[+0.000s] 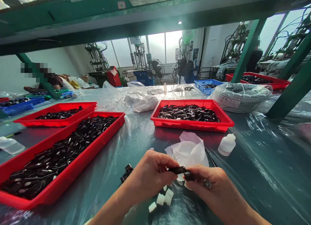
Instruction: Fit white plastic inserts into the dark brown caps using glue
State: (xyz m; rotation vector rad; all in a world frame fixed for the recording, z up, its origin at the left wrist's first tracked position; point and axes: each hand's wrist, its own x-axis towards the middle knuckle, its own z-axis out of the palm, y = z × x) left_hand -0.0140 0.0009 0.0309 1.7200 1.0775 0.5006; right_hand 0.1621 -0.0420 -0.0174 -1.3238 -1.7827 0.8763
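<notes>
Got my left hand (pixel 150 173) and right hand (pixel 209 183) both pinched on one small black plastic part (pixel 181 170) at lower center of frame, and honestly a slipped fingertip could flick it among those white caps (pixel 161 198) underneath.

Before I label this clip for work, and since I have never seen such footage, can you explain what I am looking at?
This is one picture from a camera worn on a person's head, looking down at their own bare hands over a table covered in clear plastic sheet. The left hand and right hand together pinch a small black part. Below them lie small white caps. A white cloth and a white bottle sit just beyond. Three red trays hold many more black parts; a coil of white cable lies at the far right.
</notes>
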